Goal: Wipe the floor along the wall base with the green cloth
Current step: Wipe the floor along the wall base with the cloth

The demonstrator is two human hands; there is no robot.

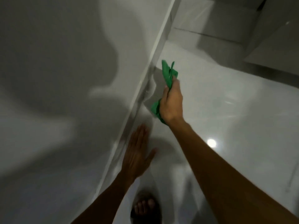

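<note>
Glossy white floor (pixel 226 110), bare foot (pixel 144 207) near the wall base (pixel 139 101).

The floor (pixel 226 110) looks like glossy pale tile, smooth enough to mirror a round lamp glare at 4 o'clock and soft shadows of the arms. The wall (pixel 56 78), filling the 9 o'clock side, is smooth and matt to faintly satin. Its baseboard (pixel 142 88), running from 12 towards 7 o'clock, has a slight sheen. The green cloth (pixel 169 73), near the centre, is soft, matt, crumpled fabric.
</note>
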